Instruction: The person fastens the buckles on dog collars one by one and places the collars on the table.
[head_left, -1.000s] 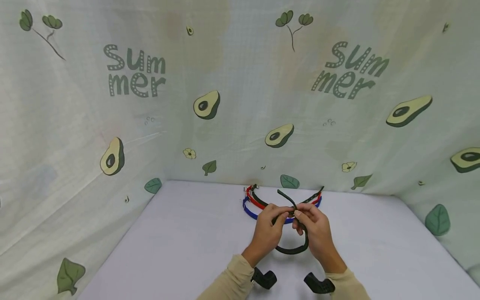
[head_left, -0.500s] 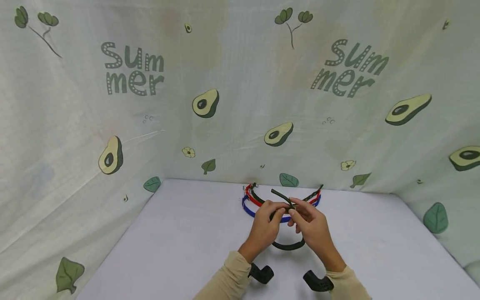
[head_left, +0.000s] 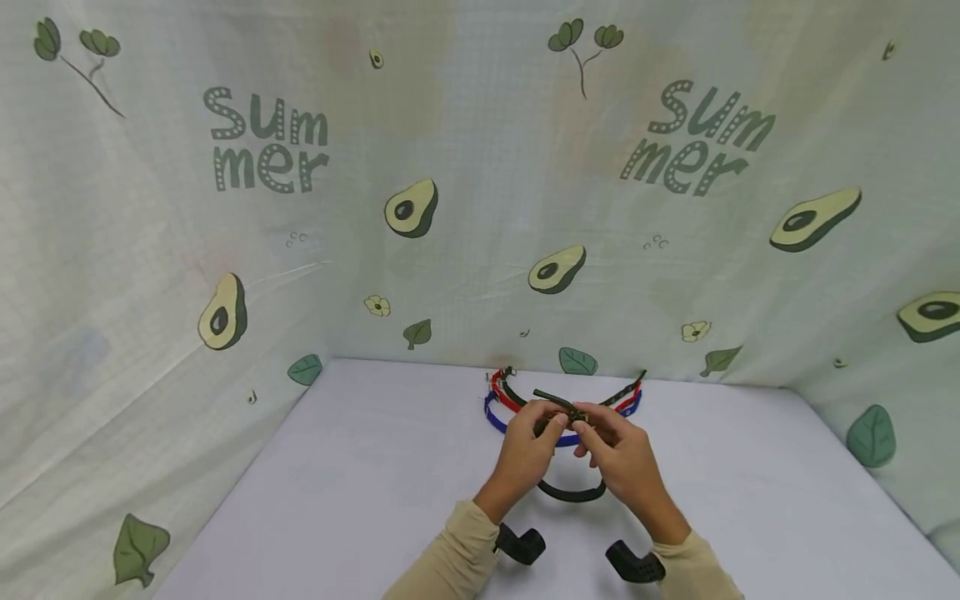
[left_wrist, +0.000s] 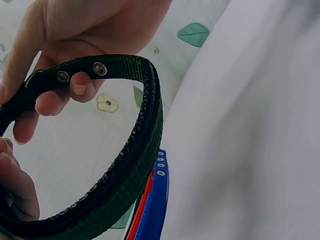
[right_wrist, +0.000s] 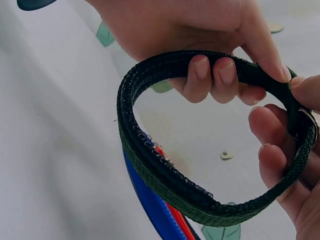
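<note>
Both hands hold a dark green woven pet collar [head_left: 572,495], bent into a loop that hangs below the fingers. My left hand [head_left: 528,446] pinches one side of the overlap, near metal eyelets [left_wrist: 100,69] in the left wrist view. Opposite it, my right hand [head_left: 628,457] pinches the strap at the buckle area, with fingers curled round the band. The collar's free end [head_left: 552,397] sticks out up and left above the fingertips. In the right wrist view a metal ring [right_wrist: 309,120] shows partly beside the left fingers. Fingers hide most of the buckle.
Behind the hands, a blue collar [head_left: 497,422], a red collar [head_left: 508,402] and a dark collar [head_left: 622,393] lie nested on the white table [head_left: 360,483]. A patterned cloth backdrop [head_left: 480,167] rises behind and at the sides. Black wrist devices [head_left: 636,563] sit by both sleeves.
The free end of the collar has swung lower and to the left, and less of it shows above the fingers. Both hands have shifted slightly left, still pinching the collar.
</note>
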